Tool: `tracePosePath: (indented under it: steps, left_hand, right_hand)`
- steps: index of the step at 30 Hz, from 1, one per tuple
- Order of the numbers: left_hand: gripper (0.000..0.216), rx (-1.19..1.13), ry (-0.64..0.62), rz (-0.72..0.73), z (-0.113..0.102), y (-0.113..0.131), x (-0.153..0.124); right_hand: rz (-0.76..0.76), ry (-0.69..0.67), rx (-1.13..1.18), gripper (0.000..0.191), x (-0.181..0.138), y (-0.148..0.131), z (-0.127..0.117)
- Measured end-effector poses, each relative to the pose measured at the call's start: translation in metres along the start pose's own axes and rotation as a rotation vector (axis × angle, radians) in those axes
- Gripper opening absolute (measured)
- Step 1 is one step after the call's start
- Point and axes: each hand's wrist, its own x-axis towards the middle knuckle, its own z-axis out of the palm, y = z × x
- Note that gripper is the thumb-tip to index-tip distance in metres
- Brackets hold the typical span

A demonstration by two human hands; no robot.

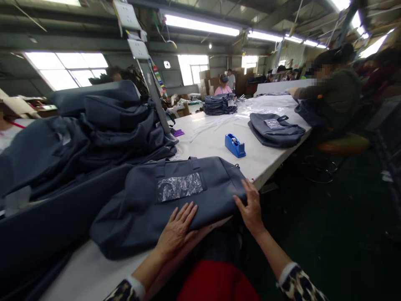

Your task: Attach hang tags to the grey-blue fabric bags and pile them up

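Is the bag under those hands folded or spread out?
Spread out: the bag lies full length on the table, clear pocket facing up, left hand on it, right hand at one end.

Two hands (177, 228), one near duffel bag (216, 192)

From that bag: one tape dispenser (234, 146) at two o'clock; two socket boxes (138, 49) at eleven; one stool (343, 144) toward three; heaped bags (109, 113) at ten, too overlapped to count.
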Motion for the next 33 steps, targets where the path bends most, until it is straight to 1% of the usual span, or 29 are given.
tracePosePath:
  steps: [1, 2, 3, 4, 6, 8, 10, 13, 16, 18, 20, 22, 24, 26, 27, 29, 30, 31, 33]
  left_hand:
    - [0.071, -0.001, -0.006, -0.004, -0.001, 0.000, 0.000]
    - [0.072, -0.004, -0.011, -0.008, -0.001, 0.001, 0.001]
    - [0.072, -0.008, -0.015, -0.012, -0.002, 0.001, 0.001]
    - [0.072, -0.012, -0.017, -0.014, -0.002, 0.002, 0.002]
    - [0.074, -0.023, -0.016, -0.009, -0.004, 0.002, 0.002]
    - [0.078, -0.036, -0.017, -0.005, -0.005, 0.003, 0.003]
    - [0.083, -0.051, -0.017, -0.029, -0.007, 0.006, 0.005]
    - [0.085, -0.074, -0.023, -0.131, -0.014, 0.014, 0.014]
    - [0.068, -0.092, -0.059, -0.230, -0.029, 0.022, 0.030]
    - [0.053, -0.115, -0.087, -0.261, -0.046, 0.022, 0.045]
    - [0.041, -0.140, -0.095, -0.269, -0.073, 0.014, 0.062]
    - [0.031, -0.141, -0.070, -0.276, -0.109, -0.002, 0.082]
    - [0.025, -0.122, 0.000, -0.298, -0.154, -0.022, 0.104]
    - [0.025, -0.130, 0.113, -0.321, -0.203, -0.044, 0.124]
    - [0.027, -0.165, 0.167, -0.308, -0.227, -0.054, 0.133]
    - [0.030, -0.192, 0.218, -0.284, -0.273, -0.069, 0.147]
    - [0.031, -0.236, 0.231, -0.277, -0.292, -0.075, 0.152]
    - [0.032, -0.322, 0.239, -0.280, -0.310, -0.081, 0.155]
    - [0.030, -0.602, 0.273, -0.313, -0.335, -0.089, 0.156]
  right_hand:
    - [0.191, 0.134, 0.170, 0.066, -0.009, 0.004, -0.001]
    - [0.360, 0.220, 0.312, 0.071, -0.019, 0.006, 0.000]
    - [0.483, 0.249, 0.414, 0.072, -0.029, 0.006, 0.003]
    - [0.566, 0.219, 0.493, 0.071, -0.038, 0.003, 0.007]
    - [0.675, 0.062, 0.648, 0.066, -0.049, -0.010, 0.018]
    - [0.785, -0.033, 0.855, 0.061, -0.048, -0.029, 0.027]
    - [0.827, -0.046, 1.004, 0.059, -0.040, -0.048, 0.031]
    - [0.753, -0.040, 1.044, 0.052, -0.026, -0.067, 0.028]
    - [0.691, -0.063, 1.021, 0.048, -0.014, -0.076, 0.023]
    - [0.642, -0.086, 0.999, 0.047, -0.006, -0.081, 0.019]
    - [0.599, -0.115, 0.990, 0.046, 0.003, -0.088, 0.014]
    - [0.529, -0.140, 0.948, 0.049, 0.012, -0.095, 0.009]
    - [0.413, -0.160, 0.847, 0.052, 0.019, -0.101, 0.005]
    - [0.281, -0.161, 0.712, 0.050, 0.021, -0.103, 0.004]
    - [0.217, -0.154, 0.647, 0.048, 0.021, -0.104, 0.005]
    - [0.060, -0.113, 0.506, 0.043, 0.021, -0.107, 0.009]
    - [-0.046, -0.080, 0.422, 0.042, 0.022, -0.110, 0.011]
    - [-0.163, -0.054, 0.330, 0.044, 0.024, -0.116, 0.013]
    - [-0.377, -0.025, 0.132, 0.051, 0.033, -0.134, 0.016]
